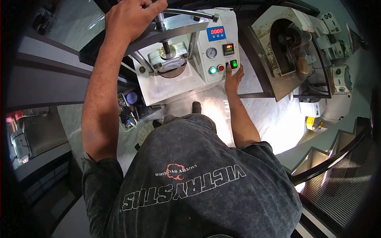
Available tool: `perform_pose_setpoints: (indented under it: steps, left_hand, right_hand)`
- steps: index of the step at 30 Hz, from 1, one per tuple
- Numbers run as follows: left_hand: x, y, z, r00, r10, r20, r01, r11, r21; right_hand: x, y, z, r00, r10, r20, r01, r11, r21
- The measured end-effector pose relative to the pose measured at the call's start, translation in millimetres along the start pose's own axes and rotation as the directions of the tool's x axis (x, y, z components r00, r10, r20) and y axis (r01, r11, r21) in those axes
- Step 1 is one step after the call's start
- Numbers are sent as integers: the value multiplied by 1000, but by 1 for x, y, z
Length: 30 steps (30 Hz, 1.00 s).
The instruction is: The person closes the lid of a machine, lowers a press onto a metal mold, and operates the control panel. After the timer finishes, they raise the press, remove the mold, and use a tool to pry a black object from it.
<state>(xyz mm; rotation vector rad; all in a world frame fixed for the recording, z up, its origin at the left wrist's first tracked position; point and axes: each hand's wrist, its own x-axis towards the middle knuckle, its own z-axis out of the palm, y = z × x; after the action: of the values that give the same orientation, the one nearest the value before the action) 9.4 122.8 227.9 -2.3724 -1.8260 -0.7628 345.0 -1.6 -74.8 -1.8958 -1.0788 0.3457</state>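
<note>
A: Hand status?

B: Left hand clenched round the chrome lever bar on top of the white bench-top press machine. Right hand grips nothing, fingers loose, resting on the white control panel.

A: Where on the panel?

B: Low right corner. One fingertip just beside the lit green rocker switch, right of the round red button and the lit round green button. The blue counter display reads 0000.

A: Press head?

B: The round grey metal platen is directly under the lever, between the steel columns.
</note>
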Motion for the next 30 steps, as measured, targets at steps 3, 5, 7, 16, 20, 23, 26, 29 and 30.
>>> perform_pose_setpoints:
  steps: [3,5,7,16,20,23,26,29,30]
  left_hand:
    - [0,0,1,1000,3,-8,-3,1000,3]
    - [0,-1,1,999,13,-31,-12,1000,9]
    - [0,-1,1,1000,-2,-11,2,1000,-7]
    - [-1,4,-4,1000,-4,7,4,1000,0]
    - [-1,6,-6,1000,-4,5,4,1000,-1]
    - [-1,2,-2,1000,9,-1,-9,1000,-14]
    - [-1,1,-1,1000,15,-11,-15,1000,-8]
    - [-1,2,-2,1000,-11,27,12,1000,-16]
    - [-1,1,-1,1000,-5,4,5,1000,-9]
  right_hand:
    - [0,-1,-1,1000,-3,9,3,1000,6]
    - [0,-1,-1,1000,-7,12,7,1000,14]
    - [0,1,0,1000,-11,1,11,1000,-3]
    - [1,1,0,1000,-3,0,3,1000,10]
    - [0,0,-1,1000,-13,8,12,1000,20]
    - [0,3,1,1000,-9,6,8,1000,21]
    - [0,0,-1,1000,-7,6,7,1000,24]
    - [-1,0,-1,1000,-8,17,7,1000,9]
    - [-1,0,0,1000,-8,9,8,1000,12]
